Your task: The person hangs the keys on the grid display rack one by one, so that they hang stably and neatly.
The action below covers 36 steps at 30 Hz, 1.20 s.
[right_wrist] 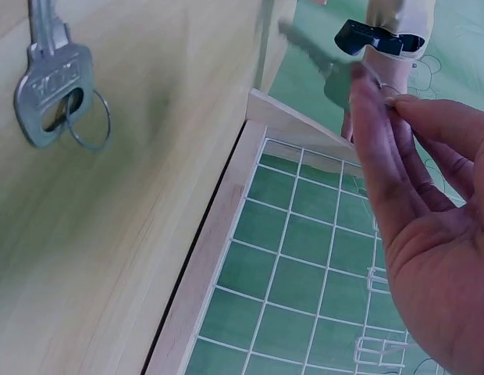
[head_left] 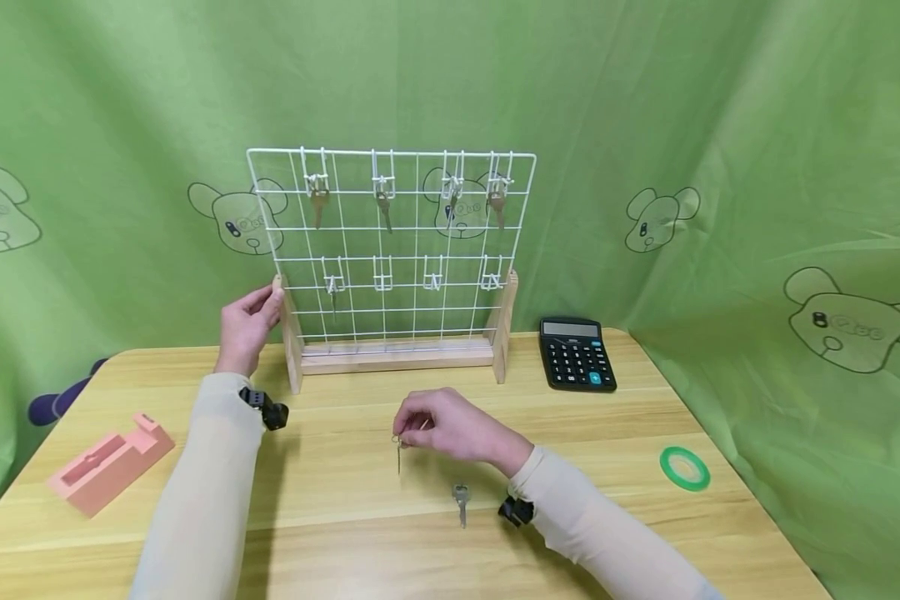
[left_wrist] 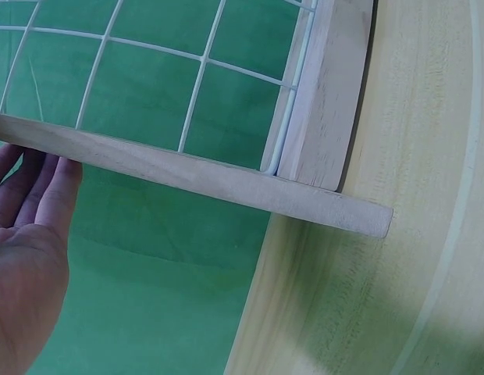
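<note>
A white wire grid rack (head_left: 416,227) stands upright in a wooden base (head_left: 397,360). My left hand (head_left: 246,327) grips the upper end of its left wooden upright (head_left: 291,337); in the left wrist view, fingertips meet that upright from below. Over the table, my right hand (head_left: 450,425) pinches a key (head_left: 399,458) by its ring, the key hanging down. The right wrist view shows this key (right_wrist: 316,55) blurred at the fingertips. A second key (head_left: 461,504) with a ring lies on the table below the right hand.
Keys hang from all the upper hooks, including a brownish key (head_left: 318,208), and one key (head_left: 333,302) from the lower left hook. A calculator (head_left: 577,354) lies right of the rack, a green tape roll (head_left: 672,475) nearer. A pink holder (head_left: 112,467) sits left; green curtain (head_left: 397,75) surrounds the table.
</note>
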Motion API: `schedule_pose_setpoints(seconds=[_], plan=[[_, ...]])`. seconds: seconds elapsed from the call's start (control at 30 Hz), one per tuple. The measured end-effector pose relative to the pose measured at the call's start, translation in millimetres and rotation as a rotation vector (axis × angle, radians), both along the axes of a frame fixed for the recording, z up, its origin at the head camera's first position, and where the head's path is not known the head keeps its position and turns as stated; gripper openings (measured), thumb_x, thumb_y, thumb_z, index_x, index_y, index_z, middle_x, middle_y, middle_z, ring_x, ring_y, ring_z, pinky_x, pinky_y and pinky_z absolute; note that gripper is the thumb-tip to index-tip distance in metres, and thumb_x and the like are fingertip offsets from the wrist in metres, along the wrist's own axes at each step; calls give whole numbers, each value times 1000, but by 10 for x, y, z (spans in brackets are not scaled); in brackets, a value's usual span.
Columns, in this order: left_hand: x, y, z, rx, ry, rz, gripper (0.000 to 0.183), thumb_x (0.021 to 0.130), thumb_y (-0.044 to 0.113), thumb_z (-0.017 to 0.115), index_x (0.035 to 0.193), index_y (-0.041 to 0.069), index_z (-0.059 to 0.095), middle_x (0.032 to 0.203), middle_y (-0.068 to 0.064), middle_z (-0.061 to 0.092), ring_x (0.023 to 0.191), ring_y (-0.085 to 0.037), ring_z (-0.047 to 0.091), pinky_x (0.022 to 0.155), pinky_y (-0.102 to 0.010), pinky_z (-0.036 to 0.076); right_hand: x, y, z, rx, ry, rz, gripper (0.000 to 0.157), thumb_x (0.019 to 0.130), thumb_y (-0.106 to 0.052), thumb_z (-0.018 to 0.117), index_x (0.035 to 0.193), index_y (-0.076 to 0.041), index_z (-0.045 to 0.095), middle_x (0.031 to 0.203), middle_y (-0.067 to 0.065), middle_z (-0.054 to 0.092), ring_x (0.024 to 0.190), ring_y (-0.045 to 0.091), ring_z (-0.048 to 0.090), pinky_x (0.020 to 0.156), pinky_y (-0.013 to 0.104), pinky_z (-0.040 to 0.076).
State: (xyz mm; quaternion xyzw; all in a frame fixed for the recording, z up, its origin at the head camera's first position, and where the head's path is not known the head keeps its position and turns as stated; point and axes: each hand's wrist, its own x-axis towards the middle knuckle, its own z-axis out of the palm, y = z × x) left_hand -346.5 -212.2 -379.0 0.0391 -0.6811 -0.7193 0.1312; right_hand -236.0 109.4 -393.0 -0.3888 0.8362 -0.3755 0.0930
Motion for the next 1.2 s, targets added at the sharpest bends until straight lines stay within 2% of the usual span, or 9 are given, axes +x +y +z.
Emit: schedule_pose_setpoints(seconds=[0.27,0.47,0.63,0.77,0.93,1.2], plan=[[-14,-6,-4,13,-2,3,57,94,26,68,140,-1,49,139,-26,49,124,-29,54,93,-19,50,-13,-27,22,-18,2,-65,11,90,-2,69,96,-11,70,87,-9,67,78,7,63,70,23,58],[-9,-1,4,12,-9,6,57,94,26,68,140,-1,49,139,-26,49,123,-28,55,94,-19,50,-42,-51,68,-55,72,-101,10,91,-3,68,98,-11,70,89,-5,67,82,6,62,72,22,58],[-6,1,5,12,-9,8,56,94,26,67,139,-1,49,139,-27,49,123,-28,55,94,-20,50,-102,-71,96,-104,90,-116,9,92,-4,67,98,-10,70,92,2,67,82,11,63,71,23,58],[-2,1,4,15,-11,8,56,94,26,67,139,-2,49,139,-27,49,123,-28,55,95,-20,50,-169,-84,109,-121,91,-143,8,92,-3,67,98,-7,70,92,3,67,82,17,65,71,22,58],[-1,-6,4,3,-16,5,56,94,27,67,140,-1,48,139,-26,49,124,-29,54,94,-20,50,-253,-88,132,-144,108,-191,7,92,-3,67,97,-8,70,92,2,68,82,16,65,71,22,59],[-7,-15,1,-15,-11,-9,58,94,28,66,140,-2,47,139,-27,49,126,-32,52,95,-20,49,-340,-105,195,-152,88,-268,11,91,1,67,99,-5,70,92,3,68,78,12,64,68,23,59]])
